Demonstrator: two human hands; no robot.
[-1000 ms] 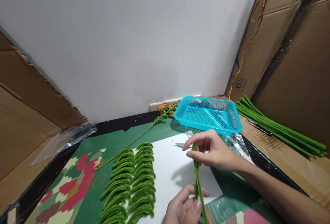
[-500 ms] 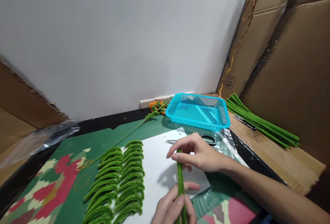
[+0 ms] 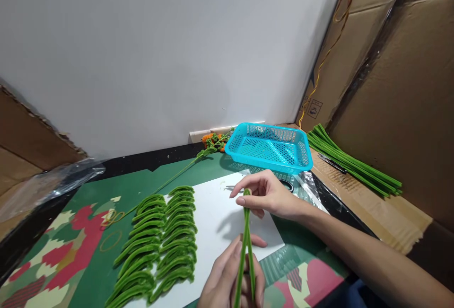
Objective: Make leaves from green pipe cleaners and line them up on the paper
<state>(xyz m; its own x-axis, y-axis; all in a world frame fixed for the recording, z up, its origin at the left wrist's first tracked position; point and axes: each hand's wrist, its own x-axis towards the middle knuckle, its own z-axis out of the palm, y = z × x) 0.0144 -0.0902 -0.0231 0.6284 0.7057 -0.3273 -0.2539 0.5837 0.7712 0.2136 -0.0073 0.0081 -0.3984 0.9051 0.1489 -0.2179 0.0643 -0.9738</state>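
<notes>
Fold of green fuzzy stem [image 3: 247, 220] pinched by right hand [image 3: 276, 199] | legs clasped by left hand [image 3: 222, 276] | fold best pressed lightly, legs evenly aligned

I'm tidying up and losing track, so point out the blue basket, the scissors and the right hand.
Blue basket [image 3: 267, 165]: head view, front wall.
Scissors [image 3: 292, 186]: head view, dark handle loop.
Right hand [image 3: 271, 198]: head view, back.

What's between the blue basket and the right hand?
Scissors, partly hidden by the right hand, lie between it and the blue basket in the head view.
</notes>
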